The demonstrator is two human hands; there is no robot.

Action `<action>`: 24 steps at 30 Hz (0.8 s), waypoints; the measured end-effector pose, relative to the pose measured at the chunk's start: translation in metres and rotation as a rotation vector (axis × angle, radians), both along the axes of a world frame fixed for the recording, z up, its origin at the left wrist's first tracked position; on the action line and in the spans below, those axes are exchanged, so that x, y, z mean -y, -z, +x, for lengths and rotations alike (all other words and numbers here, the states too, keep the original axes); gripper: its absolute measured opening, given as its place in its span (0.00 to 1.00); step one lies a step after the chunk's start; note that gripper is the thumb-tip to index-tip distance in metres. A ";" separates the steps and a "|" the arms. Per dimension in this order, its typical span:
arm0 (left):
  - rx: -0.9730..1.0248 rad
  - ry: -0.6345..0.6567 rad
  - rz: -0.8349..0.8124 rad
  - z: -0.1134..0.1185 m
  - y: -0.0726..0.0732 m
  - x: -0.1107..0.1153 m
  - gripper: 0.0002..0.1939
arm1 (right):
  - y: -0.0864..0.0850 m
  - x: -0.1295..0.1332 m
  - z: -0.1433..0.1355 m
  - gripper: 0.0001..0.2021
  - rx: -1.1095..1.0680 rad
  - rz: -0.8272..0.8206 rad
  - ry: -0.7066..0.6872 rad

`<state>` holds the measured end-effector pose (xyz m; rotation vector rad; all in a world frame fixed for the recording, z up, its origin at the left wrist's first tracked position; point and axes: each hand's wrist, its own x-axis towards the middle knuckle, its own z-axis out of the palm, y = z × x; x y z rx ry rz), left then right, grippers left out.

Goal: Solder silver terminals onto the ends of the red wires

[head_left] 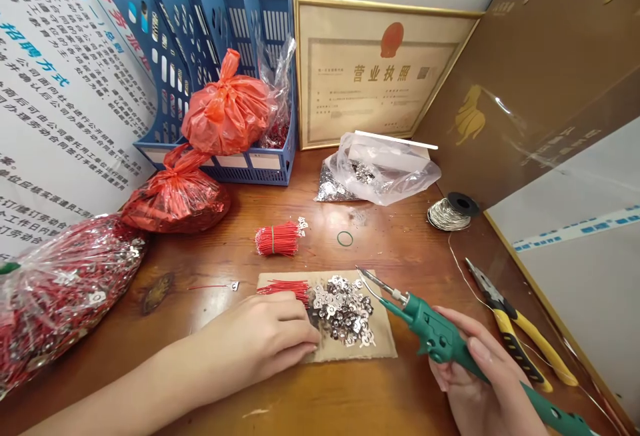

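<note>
A soldering gun [441, 335] is being gripped by the right hand [493, 406]; metal tabs [344, 309] are perhaps being picked by the left hand [275, 331], grasp hidden; alignment is being required.

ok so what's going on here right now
A person's right hand holds a green soldering tool, pointing toward cardboard that bears loose metal tabs and red wires. The left hand is over the cardboard, near both; whether it grips anything is hidden. A banded red bundle lies beyond, and yellow-handled pliers lie to the right.
</note>
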<state>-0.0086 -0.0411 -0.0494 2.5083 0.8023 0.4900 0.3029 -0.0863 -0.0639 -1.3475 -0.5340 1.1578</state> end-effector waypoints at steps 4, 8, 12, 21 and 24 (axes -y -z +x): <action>-0.028 -0.036 0.037 0.001 -0.001 0.003 0.12 | 0.001 0.002 0.002 0.22 -0.003 0.018 -0.018; -0.022 -0.077 0.057 0.003 -0.007 0.003 0.09 | 0.003 0.003 0.003 0.22 0.002 0.035 -0.017; -0.010 -0.058 0.082 0.003 -0.007 0.003 0.10 | 0.003 0.004 0.003 0.22 -0.002 0.030 -0.020; -0.043 -0.101 0.225 0.005 0.004 0.003 0.10 | 0.001 0.004 0.002 0.22 0.005 0.036 -0.010; -0.037 -0.110 0.229 0.006 0.005 0.003 0.11 | 0.002 0.005 0.002 0.22 0.003 0.038 -0.016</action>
